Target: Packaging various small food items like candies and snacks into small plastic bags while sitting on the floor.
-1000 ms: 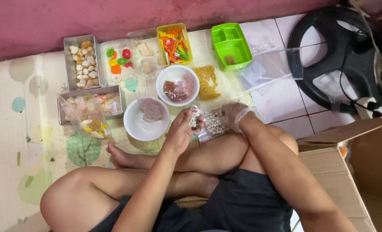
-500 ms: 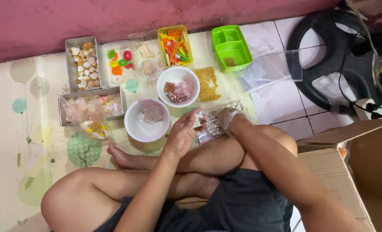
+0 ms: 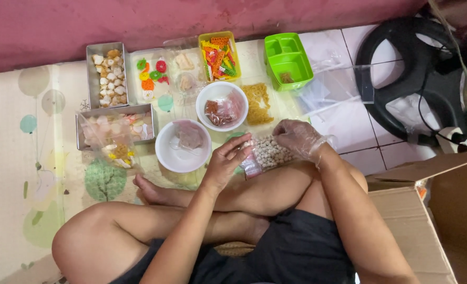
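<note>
I sit cross-legged on a patterned mat. My bare left hand [image 3: 227, 160] grips the near edge of a clear plastic bag of small pale round pieces [image 3: 272, 154] lying by my knee. My right hand [image 3: 298, 138], in a thin clear glove, hovers over the bag's far end, fingers bent and pinched together; I cannot make out anything between them. A white bowl with a small filled bag [image 3: 183, 139] sits just left of my left hand. A second white bowl with a reddish filled bag [image 3: 222, 106] stands behind it.
Two metal trays of pale snacks [image 3: 105, 75] [image 3: 113, 126], a clear tray of coloured rings [image 3: 150, 77], a yellow tub of coloured sticks [image 3: 219, 48], a green divided box [image 3: 288, 60], and loose yellow pasta [image 3: 257, 102] ring the bowls. A cardboard box [image 3: 439, 210] sits at right, a black round frame [image 3: 422, 73] behind it.
My gloved right hand has come up out of the bag and now hangs above it. My left hand stays on the bag's edge. The view shifted slightly.
</note>
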